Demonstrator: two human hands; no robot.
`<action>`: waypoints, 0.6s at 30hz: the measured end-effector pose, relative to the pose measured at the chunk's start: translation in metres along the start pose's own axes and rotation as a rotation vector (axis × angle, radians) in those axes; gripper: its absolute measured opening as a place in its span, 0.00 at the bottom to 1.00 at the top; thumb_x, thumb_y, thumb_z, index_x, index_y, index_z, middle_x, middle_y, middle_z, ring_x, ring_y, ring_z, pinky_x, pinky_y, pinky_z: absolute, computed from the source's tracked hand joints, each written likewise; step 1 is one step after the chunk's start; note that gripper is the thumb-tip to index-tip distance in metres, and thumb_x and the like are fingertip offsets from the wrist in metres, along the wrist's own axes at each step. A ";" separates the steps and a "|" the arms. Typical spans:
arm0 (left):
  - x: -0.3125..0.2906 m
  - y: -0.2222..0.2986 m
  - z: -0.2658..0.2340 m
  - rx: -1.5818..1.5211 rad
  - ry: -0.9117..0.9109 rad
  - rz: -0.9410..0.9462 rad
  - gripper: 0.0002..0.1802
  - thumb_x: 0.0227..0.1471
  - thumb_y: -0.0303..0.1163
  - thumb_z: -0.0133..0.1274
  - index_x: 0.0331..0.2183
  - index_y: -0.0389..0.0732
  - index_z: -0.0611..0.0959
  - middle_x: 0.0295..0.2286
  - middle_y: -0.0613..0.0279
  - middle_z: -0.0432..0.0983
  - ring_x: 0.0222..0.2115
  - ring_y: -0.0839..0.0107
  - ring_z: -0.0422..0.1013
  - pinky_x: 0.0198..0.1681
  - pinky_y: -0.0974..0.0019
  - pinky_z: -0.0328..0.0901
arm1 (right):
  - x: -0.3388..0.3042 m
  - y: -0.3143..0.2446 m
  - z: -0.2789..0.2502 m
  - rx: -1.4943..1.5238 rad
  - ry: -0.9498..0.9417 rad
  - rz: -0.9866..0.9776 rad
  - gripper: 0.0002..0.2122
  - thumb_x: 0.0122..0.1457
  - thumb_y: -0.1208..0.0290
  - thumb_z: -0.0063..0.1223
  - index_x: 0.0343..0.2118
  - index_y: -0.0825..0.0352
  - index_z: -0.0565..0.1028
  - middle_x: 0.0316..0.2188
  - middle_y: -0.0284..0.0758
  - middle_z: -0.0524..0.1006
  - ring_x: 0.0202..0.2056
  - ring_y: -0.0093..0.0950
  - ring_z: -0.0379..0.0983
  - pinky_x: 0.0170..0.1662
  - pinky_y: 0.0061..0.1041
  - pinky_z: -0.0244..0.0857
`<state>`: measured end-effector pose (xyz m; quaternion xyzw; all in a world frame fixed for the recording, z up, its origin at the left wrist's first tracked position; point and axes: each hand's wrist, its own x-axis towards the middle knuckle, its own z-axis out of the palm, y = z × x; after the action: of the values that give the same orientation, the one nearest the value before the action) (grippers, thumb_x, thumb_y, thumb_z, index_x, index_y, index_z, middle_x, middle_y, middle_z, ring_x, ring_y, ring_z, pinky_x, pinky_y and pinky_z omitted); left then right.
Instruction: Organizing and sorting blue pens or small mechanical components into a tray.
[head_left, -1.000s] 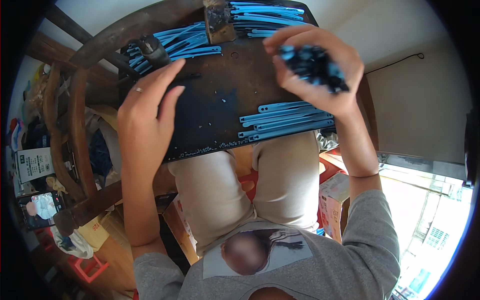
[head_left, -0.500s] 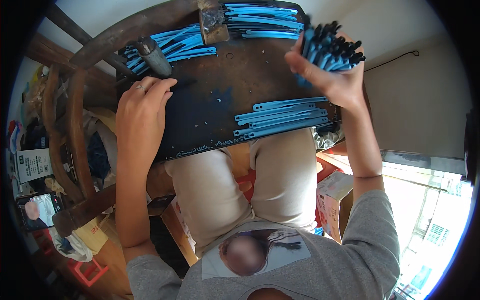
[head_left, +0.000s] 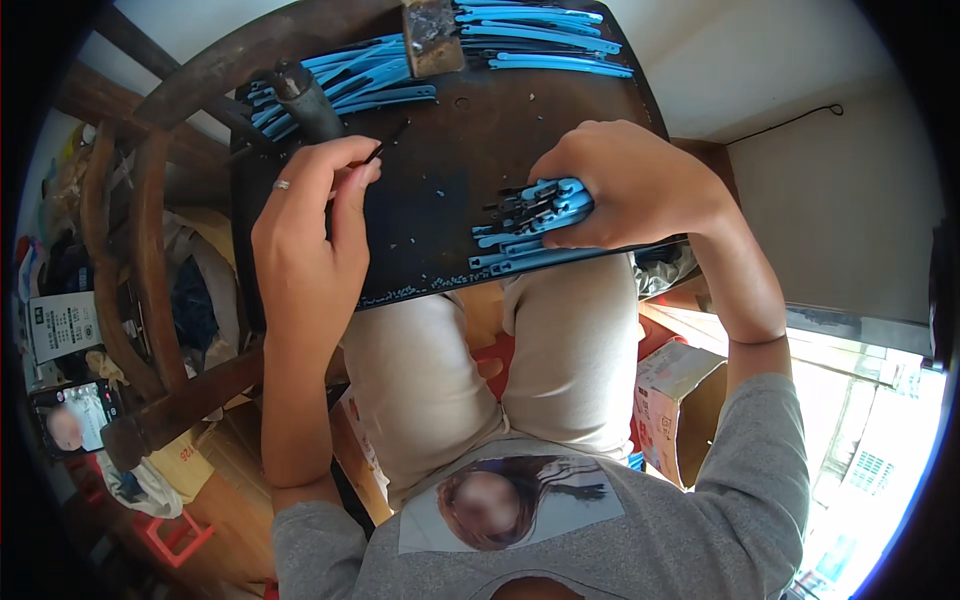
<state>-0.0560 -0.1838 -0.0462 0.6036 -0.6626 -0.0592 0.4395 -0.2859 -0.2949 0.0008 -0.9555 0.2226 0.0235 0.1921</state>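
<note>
Lowered from the upper right since the earlier frame, the right hand is right of centre, fingers closed around a bundle of blue and black strips, over loose blue strips at the near edge of a dark tabletop. Left of centre, the left hand pinches a thin black piece between thumb and forefinger, near a dark post. More blue strips lie along the top.
</note>
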 end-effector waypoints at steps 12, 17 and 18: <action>-0.011 -0.008 0.004 -0.222 0.270 -0.009 0.06 0.53 0.19 0.52 0.35 0.33 0.76 0.28 0.54 0.78 0.32 0.69 0.78 0.33 0.71 0.71 | 0.006 0.005 0.001 0.056 -0.034 0.158 0.27 0.35 0.62 0.73 0.39 0.69 0.75 0.35 0.43 0.73 0.39 0.41 0.70 0.42 0.33 0.63; -0.009 -0.013 0.008 -0.260 0.289 -0.009 0.06 0.53 0.19 0.50 0.36 0.34 0.76 0.28 0.54 0.78 0.31 0.66 0.79 0.31 0.71 0.72 | 0.010 0.003 0.010 -0.002 0.061 0.130 0.26 0.34 0.68 0.74 0.38 0.68 0.73 0.34 0.40 0.73 0.36 0.39 0.70 0.40 0.32 0.62; -0.010 -0.013 0.007 -0.257 0.291 -0.010 0.06 0.53 0.19 0.50 0.36 0.34 0.76 0.28 0.54 0.78 0.31 0.66 0.79 0.31 0.71 0.72 | 0.008 -0.001 0.015 0.011 0.160 0.064 0.23 0.33 0.69 0.72 0.35 0.69 0.75 0.31 0.42 0.74 0.33 0.39 0.69 0.37 0.33 0.61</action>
<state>-0.0520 -0.1818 -0.0636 0.5479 -0.5761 -0.0575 0.6038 -0.2773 -0.2922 -0.0136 -0.9456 0.2678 -0.0480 0.1782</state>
